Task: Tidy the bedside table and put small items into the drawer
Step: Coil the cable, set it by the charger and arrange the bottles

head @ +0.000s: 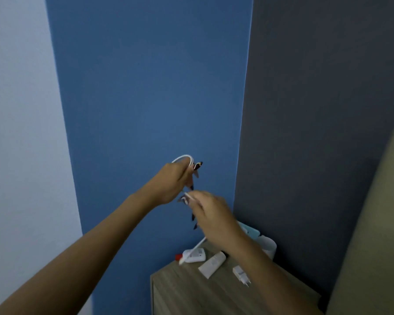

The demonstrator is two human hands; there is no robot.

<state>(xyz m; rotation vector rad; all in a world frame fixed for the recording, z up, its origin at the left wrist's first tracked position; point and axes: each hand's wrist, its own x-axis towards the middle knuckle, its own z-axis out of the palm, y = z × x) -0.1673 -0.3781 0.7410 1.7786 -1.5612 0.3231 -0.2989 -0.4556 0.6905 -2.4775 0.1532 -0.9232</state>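
Left hand and right hand each grip a white cable before a blue wall. The wooden table carries a tube and plug.

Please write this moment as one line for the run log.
left hand: grips loop of white cable | right hand: pinches same cable | bedside table: white tube, charger plug lying on top
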